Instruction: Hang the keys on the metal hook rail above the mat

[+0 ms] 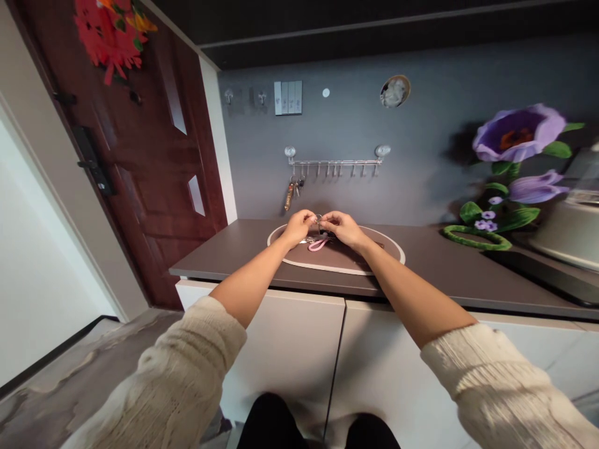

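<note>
Both hands meet over a brown oval mat [299,258] with a pale rim on the counter. My left hand [299,227] pinches a small metal key ring [319,219] from the left. From the right, my right hand [344,228] pinches the same ring. Below the fingers hang or lie dark and silvery pieces, partly hidden, that look like keys. A pink loop strap [319,245] is among them, on or just above the mat. Something thin and brown lies behind my right wrist, mostly covered.
A clear hook rail [337,163] on the grey wall carries a bunch of keys [296,187] at its left end. Purple plush flowers [519,134] and a pale appliance [571,227] stand right. A dark red door [140,143] is left. White cabinet doors [281,349] are below the counter.
</note>
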Tool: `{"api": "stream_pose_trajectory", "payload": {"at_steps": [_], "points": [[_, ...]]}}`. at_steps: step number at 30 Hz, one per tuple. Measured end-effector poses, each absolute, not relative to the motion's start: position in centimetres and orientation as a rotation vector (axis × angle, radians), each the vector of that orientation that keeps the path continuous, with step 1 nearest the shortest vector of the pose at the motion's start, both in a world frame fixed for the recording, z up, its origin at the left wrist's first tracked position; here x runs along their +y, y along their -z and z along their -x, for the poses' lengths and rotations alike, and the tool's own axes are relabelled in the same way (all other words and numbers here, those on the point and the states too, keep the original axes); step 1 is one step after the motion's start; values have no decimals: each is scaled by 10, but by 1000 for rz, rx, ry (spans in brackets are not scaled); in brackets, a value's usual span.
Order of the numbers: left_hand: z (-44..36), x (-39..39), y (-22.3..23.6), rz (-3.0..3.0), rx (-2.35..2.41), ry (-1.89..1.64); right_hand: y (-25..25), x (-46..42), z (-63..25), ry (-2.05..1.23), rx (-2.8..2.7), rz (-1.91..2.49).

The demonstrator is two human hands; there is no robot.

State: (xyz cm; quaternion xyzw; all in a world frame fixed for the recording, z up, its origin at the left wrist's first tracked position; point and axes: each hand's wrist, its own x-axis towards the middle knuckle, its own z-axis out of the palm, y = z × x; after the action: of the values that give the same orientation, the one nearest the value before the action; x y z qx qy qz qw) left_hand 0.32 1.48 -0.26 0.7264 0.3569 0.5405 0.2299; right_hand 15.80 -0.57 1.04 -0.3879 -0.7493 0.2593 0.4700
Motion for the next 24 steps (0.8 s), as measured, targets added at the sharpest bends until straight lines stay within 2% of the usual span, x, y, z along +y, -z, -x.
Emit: {"api": "stream_pose_trajectory", "payload": {"at_steps": [12, 24], "points": [[-4, 15, 5, -1842, 861, -1402, -8, -3, -160, -722, -1750, 920], [-7, 7, 0, -2096, 986, -1427, -5, 4, -164, -635, -1770, 939]]}}
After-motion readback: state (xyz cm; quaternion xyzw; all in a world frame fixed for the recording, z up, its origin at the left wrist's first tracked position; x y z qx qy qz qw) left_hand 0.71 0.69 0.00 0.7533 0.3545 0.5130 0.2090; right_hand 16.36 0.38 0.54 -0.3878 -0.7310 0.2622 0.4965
